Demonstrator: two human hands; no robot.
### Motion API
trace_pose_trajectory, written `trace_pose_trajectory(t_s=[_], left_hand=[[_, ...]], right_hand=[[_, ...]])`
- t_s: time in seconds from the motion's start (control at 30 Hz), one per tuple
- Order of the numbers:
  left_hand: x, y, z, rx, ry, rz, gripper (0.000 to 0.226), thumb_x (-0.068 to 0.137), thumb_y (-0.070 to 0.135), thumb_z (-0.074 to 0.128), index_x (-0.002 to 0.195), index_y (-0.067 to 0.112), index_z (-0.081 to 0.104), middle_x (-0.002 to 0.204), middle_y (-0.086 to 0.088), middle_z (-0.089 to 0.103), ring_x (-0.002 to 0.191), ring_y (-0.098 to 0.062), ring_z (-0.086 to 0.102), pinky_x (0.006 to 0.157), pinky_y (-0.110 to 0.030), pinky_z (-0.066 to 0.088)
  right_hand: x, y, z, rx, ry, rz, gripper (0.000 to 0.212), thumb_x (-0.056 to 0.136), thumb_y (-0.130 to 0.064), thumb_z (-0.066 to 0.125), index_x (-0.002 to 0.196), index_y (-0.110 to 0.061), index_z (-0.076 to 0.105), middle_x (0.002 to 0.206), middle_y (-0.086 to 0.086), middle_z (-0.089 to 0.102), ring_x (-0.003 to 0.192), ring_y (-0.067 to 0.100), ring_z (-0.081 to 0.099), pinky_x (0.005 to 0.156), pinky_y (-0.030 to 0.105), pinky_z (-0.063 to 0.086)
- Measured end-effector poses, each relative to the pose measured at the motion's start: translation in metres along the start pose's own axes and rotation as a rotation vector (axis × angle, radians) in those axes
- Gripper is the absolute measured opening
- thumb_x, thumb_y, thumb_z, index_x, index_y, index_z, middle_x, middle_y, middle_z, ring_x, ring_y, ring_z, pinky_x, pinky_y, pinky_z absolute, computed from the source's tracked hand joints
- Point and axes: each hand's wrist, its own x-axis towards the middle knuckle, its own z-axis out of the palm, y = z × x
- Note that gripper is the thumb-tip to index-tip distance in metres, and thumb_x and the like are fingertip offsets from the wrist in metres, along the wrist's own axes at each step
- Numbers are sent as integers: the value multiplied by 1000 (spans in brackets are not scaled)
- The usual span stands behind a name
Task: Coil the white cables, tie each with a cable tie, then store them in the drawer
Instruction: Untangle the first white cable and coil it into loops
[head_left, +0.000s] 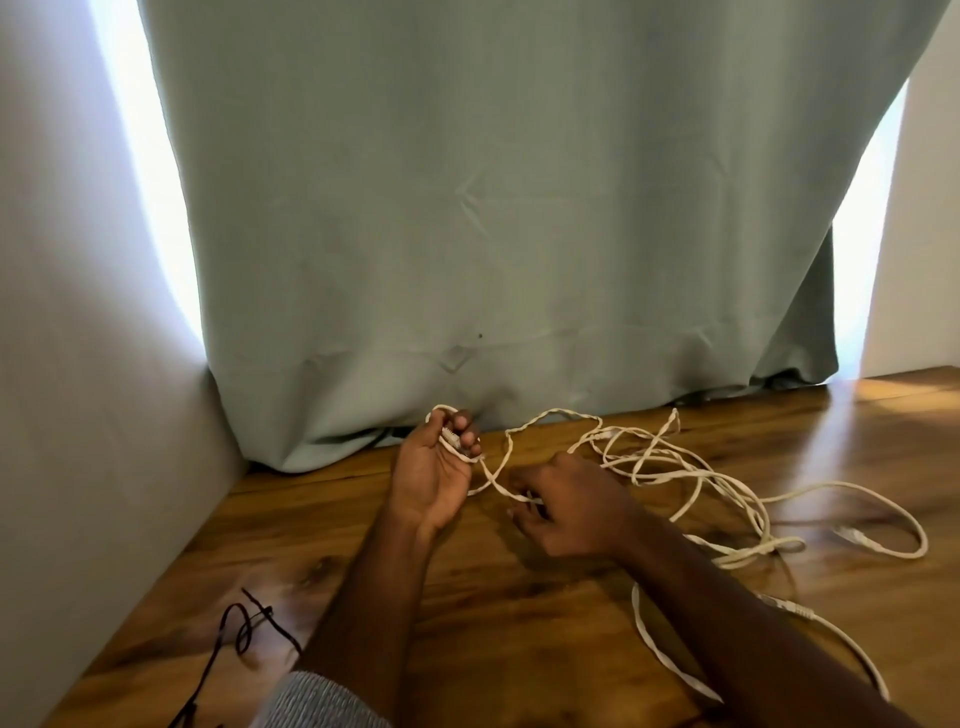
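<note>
The left hand (439, 467) is raised palm-up near the foot of the curtain (493, 208), its fingers curled round one end of the white cable (696, 475) — a small loop pokes out above the fingertips and a ribbed plug lies across the palm. From there the cable drops, twists once and runs to the right hand (566, 512), which sits knuckles-up just above the table (467, 623) and pinches the strand between thumb and fingers. Past the right hand the cable sprawls loose over the right side of the table in wide, crossing loops, uncoiled and untied; one run passes under the right forearm and curves back toward the near edge. Whether this is one cable or several tangled together I cannot tell. A thin black cord (244, 629) lies at the near left of the table, well apart from the white one — beside the left forearm, whose grey sleeve (311, 701) shows at the bottom edge
</note>
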Motion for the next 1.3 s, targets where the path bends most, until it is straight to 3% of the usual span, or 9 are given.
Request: trace_pose_trajectory(t_s=[0.17, 0.27, 0.33, 0.4, 0.53, 0.67, 0.87, 1.13, 1.3], left_hand=[[-6, -16, 21, 374, 52, 87, 24, 107, 19, 35, 93, 7, 50, 74, -6, 61, 57, -14, 56, 54, -26, 48], [-15, -29, 22, 904, -89, 144, 19, 107, 19, 38, 95, 13, 52, 78, 2, 60, 69, -9, 55, 62, -21, 47], [-18, -35, 17, 962, -166, 44, 17, 103, 10, 43, 101, 18, 58, 87, 5, 60, 78, -6, 54, 69, -20, 46], [-18, -31, 15, 907, -228, -99, 15, 99, 10, 47, 95, 12, 61, 73, -1, 55, 58, -7, 48, 53, -22, 38], [-22, -17, 12, 652, -351, -405, 52, 96, 56, 45, 70, 12, 49, 48, 2, 25, 35, -7, 19, 44, -26, 13], [-29, -17, 13, 459, -476, -351, 49, 76, 54, 77, 65, 17, 47, 43, 7, 23, 32, -6, 18, 39, -20, 21], [-28, -12, 28, 61, -248, -273, 52, 93, 53, 39, 54, 18, 45, 36, 6, 12, 27, -8, 9, 33, -16, 18], [-30, -18, 28, 140, -158, -144, 40, 90, 43, 50, 64, 15, 38, 35, 5, 25, 26, -6, 30, 34, -19, 31], [-26, -12, 18, 163, -262, -189, 39, 97, 35, 47, 66, 12, 52, 43, 6, 34, 34, -5, 30, 43, -24, 38]], right_hand=[[0, -3, -1, 19, -39, -53, 17, 87, -37, 58, 90, -22, 64, 73, -2, 62, 66, 13, 51, 59, 28, 42], [0, -1, -4, 118, 13, -90, 16, 85, -28, 59, 93, -19, 70, 74, 0, 68, 61, 12, 53, 57, 24, 37], [-1, 5, -6, 185, 63, -104, 18, 88, -28, 62, 96, -19, 75, 84, 0, 74, 68, 12, 61, 61, 26, 44], [-1, 11, -9, 256, 140, -74, 23, 91, -40, 63, 97, -23, 76, 90, -5, 75, 77, 9, 65, 67, 30, 52], [0, 22, -14, 450, 352, 75, 28, 85, -45, 72, 87, -17, 72, 79, -5, 71, 72, 10, 64, 64, 35, 53], [1, 18, -16, 609, 344, 172, 20, 92, -34, 71, 90, -14, 73, 81, -2, 72, 76, 15, 68, 69, 41, 55], [-2, 7, -16, 1180, -1, 417, 35, 97, -53, 57, 99, -22, 73, 79, 8, 59, 66, 17, 51, 55, 27, 37], [-2, 4, -9, 1433, 52, 416, 26, 101, -33, 53, 98, -11, 66, 86, 6, 67, 86, 24, 60, 56, 23, 41], [1, 4, -15, 1486, 80, 471, 24, 106, -26, 48, 99, -12, 67, 65, -2, 46, 65, 9, 55, 42, 19, 26]])
